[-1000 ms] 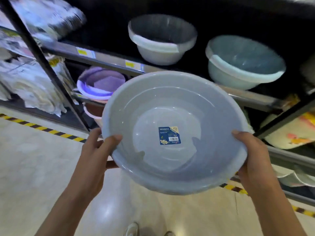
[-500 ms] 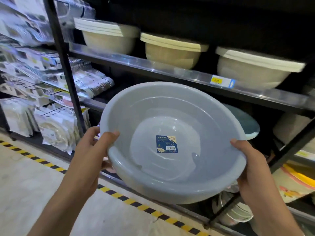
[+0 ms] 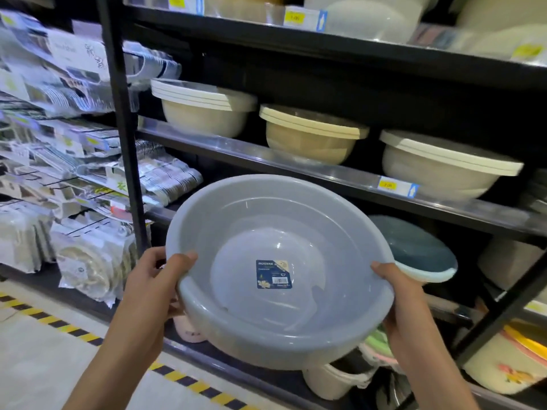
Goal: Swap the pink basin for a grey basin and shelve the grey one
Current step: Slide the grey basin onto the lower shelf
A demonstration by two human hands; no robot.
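I hold a large round grey basin [image 3: 296,220] in front of the black shelving, tilted so its inside faces me, with a blue label on its bottom. My left hand [image 3: 157,279] grips its left rim, thumb over the edge. On the right rim, my right hand [image 3: 402,297] grips the same way. The basin is level with the shelf tier under the cream basins. No pink basin is clearly visible; a small pale pinkish piece [image 3: 189,329] shows below the basin's left side.
Three stacks of cream basins [image 3: 204,110] stand on the shelf above. A dark teal basin [image 3: 420,247] sits behind the grey one's right edge. A black upright post [image 3: 124,137] divides off packaged goods [image 3: 88,255] at left. Yellow-black floor tape [image 3: 71,329] runs along the shelf base.
My view has risen from the lower shelves to the cream basin tier. The grey basin stays in both hands and has come up slightly relative to the shelving.
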